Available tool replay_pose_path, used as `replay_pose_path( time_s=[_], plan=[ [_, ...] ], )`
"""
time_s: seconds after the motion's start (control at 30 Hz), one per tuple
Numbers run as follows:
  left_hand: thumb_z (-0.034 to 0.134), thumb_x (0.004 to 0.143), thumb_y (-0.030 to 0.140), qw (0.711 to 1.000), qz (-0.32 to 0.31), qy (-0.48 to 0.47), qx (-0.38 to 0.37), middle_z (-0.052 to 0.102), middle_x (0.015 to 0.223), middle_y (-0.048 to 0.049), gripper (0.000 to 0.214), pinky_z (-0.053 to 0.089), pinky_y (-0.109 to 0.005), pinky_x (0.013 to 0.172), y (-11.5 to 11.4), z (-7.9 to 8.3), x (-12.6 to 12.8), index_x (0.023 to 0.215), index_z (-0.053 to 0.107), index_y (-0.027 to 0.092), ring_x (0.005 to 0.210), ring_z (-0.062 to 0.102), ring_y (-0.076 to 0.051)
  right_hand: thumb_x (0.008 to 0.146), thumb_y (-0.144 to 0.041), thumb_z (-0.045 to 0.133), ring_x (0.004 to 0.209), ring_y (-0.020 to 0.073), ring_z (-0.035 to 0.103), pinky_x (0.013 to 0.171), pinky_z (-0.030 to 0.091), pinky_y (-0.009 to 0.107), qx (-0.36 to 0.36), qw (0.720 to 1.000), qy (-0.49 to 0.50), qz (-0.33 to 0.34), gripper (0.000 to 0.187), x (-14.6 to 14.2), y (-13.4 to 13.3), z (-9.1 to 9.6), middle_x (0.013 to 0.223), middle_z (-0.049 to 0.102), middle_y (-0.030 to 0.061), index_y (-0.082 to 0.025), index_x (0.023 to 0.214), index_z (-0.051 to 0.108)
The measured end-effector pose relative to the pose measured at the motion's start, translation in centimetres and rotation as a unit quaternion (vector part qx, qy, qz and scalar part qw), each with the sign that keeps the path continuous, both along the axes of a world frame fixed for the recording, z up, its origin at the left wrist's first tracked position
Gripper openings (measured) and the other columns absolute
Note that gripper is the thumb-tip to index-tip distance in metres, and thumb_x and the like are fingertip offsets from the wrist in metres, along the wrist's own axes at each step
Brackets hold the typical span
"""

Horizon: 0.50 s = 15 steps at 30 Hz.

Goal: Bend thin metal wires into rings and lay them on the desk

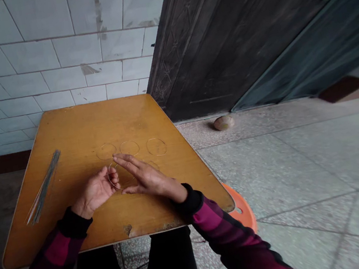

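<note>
The wire ring (122,178) sits mid-tabletop between both hands. The left hand (96,192) pinches its left edge with curled fingers. The right hand (146,179) lies across it, fingers stretched flat and not closed. Three more rings (129,148) lie in a row just beyond, apart from each other. One bundle of straight wires (43,188) lies on the left of the tabletop (77,124).

Glossy wood table (79,138) w/ thin metal wire rings (156,146), worn edge.

White tiled wall (46,51), dark wooden door (233,27), speckled floor (292,165)
</note>
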State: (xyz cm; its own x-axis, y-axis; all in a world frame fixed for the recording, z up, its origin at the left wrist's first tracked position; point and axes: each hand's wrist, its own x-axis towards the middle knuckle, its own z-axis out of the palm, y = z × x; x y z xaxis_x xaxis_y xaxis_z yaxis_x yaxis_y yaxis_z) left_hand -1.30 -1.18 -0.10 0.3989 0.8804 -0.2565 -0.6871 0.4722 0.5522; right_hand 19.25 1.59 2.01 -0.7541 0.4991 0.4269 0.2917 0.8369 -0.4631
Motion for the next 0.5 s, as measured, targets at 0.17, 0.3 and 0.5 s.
replay_pose_path(
  time_s=[0.17, 0.3, 0.5],
  plan=[
    [0.069, 0.081, 0.026, 1.0, 0.01, -0.006, 0.015, 0.066, 0.082, -0.0069, 0.016, 0.052, -0.028, 0.067, 0.23, 0.02, -0.49, 0.086, 0.067, 0.011, 0.073, 0.062, -0.015, 0.082, -0.042, 0.072, 0.141, 0.0309, 0.035, 0.113, 0.04, 0.049, -0.016, 1.0, 0.004, 0.002, 0.098, 0.0, 0.04, -0.09, 0.153, 0.032, 0.0164, -0.024, 0.155, 0.01],
    [0.076, 0.074, 0.021, 0.999, -0.013, -0.031, 0.026, 0.065, 0.08, -0.0039, 0.015, 0.05, -0.025, 0.064, 0.14, -0.07, -0.3, 0.083, 0.067, 0.013, 0.069, 0.059, -0.012, 0.081, -0.04, 0.072, 0.141, 0.0295, 0.034, 0.114, 0.038, 0.047, -0.017, 0.999, 0.023, 0.013, 0.098, -0.03, -0.02, -0.14, 0.153, 0.032, 0.0156, -0.024, 0.155, 0.009],
    [0.081, 0.07, 0.02, 0.999, -0.005, -0.028, 0.041, 0.058, 0.069, 0.0008, 0.018, 0.046, -0.021, 0.058, -0.11, 0.01, 0.41, 0.071, 0.064, 0.013, 0.062, 0.054, -0.008, 0.081, -0.037, 0.073, 0.143, 0.0283, 0.031, 0.115, 0.036, 0.047, -0.011, 0.999, 0.024, 0.03, 0.1, -0.04, -0.01, -0.21, 0.155, 0.03, 0.0152, -0.024, 0.155, 0.008]
  ],
)
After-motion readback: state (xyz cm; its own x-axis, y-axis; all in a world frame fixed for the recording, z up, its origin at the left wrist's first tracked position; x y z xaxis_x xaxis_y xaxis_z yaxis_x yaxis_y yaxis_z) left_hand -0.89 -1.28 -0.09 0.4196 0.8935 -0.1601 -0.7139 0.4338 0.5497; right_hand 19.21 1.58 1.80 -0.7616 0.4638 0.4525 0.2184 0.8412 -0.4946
